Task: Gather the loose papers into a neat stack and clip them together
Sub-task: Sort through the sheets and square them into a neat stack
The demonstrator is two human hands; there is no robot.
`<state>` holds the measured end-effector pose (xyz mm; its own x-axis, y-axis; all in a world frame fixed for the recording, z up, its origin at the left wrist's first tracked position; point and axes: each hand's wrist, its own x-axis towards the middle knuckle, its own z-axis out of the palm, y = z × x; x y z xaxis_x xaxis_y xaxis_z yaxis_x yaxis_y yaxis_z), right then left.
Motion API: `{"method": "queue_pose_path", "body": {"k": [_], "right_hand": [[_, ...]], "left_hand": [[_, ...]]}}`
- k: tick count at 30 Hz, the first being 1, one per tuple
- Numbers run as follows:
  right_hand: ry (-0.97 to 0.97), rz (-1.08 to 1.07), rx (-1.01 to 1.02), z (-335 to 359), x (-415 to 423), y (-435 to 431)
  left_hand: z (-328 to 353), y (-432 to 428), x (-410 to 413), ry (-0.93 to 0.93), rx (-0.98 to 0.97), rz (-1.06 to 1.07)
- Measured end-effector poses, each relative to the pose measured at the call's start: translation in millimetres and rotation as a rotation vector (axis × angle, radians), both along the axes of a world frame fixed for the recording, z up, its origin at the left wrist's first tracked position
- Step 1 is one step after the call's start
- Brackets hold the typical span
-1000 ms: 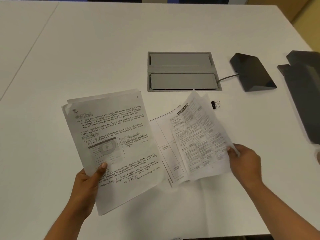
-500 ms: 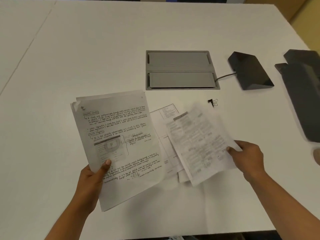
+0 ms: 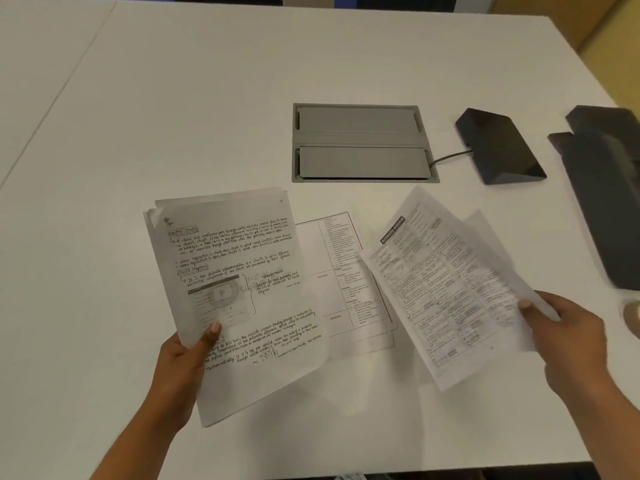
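At the near middle of the white surface (image 3: 104, 133), thin floppy papers (image 3: 346, 271) lie flat while left-hand fingers (image 3: 211, 332) pinch handwritten sheets (image 3: 239, 289) at nine o'clock and right-hand fingers (image 3: 526, 304) pinch sagging printed sheets (image 3: 446, 285) at three; likely best gripped by edges.

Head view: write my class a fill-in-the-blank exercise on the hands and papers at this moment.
1. The handwritten notes are held by the ____ hand.
2. The sheet of small print is held by the ____ hand.
3. The lined sheet between them lies on the ____.

Missing words: left; right; table
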<state>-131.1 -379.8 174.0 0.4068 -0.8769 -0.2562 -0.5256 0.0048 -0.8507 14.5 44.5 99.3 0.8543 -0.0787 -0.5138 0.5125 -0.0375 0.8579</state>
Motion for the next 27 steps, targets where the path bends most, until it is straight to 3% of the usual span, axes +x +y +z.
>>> {"method": "queue_pose_path", "body": {"k": [10, 16, 18, 20, 22, 23, 25, 27], "right_hand": [[-0.387, 0.088, 0.389, 54, 11, 13], [-0.594, 0.151, 0.771, 84, 35, 41], [-0.672, 0.163, 1.013, 94, 37, 49], [-0.632, 0.216, 1.237, 94, 40, 57], [-0.581, 0.218, 1.074, 84, 40, 57], [-0.626, 0.208, 1.17, 82, 42, 53], [-0.665, 0.182, 1.132, 70, 40, 58], [-0.542, 0.146, 0.836, 59, 39, 66]], "left_hand": [[-5, -24, -3, 0.074, -0.048, -0.023], [-4, -57, -10, 0.14, -0.086, -0.065], [-4, -68, -15, 0.172, -0.094, -0.083], [-2, -76, -20, 0.2, -0.102, -0.104], [1, -82, -24, 0.214, -0.112, -0.125], [3, -84, -26, 0.215, -0.118, -0.138], [10, -88, -28, 0.205, -0.139, -0.164], [17, -90, -27, 0.189, -0.158, -0.179]]}}
